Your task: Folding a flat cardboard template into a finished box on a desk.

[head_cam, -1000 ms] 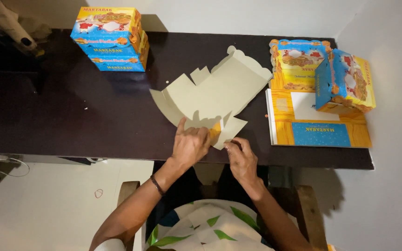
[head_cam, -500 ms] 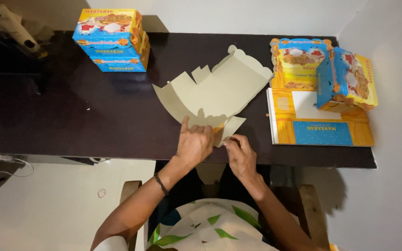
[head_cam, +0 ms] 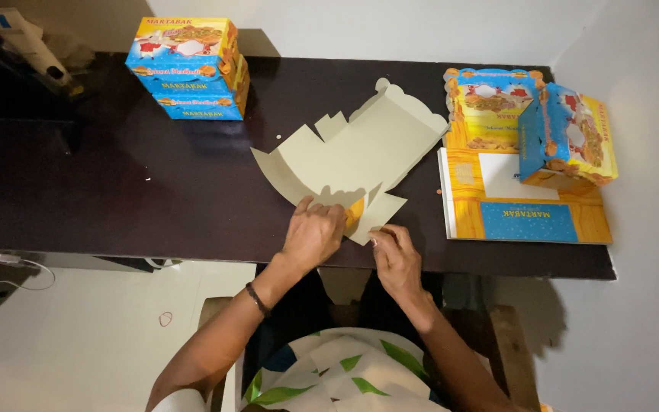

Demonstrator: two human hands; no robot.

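Fingers of the left hand (head_cam: 313,233) curl over the near edge of an unfolded cardboard box blank (head_cam: 352,156), pressing a small flap whose printed orange side shows just beside the fingertips; we see this hand closed on the flap. Fingers of the right hand (head_cam: 395,255) bend together at the neighbouring corner flap of the same blank, their tips touching its pale edge at the table's near rim, so this hand also pinches the card. We note that the blank lies plain side up near the middle of the dark table (head_cam: 116,191), its far end raised and tilted toward the wall. At the far left of the table stands a stack of folded blue-and-yellow boxes (head_cam: 188,67), well apart from the hands. To the right lies a pile of flat printed blanks (head_cam: 524,210), and on it rest two assembled boxes (head_cam: 532,114), one upright, the other tilted on its side. A dark band circles the left wrist. We see a patterned garment with green leaves below the hands.
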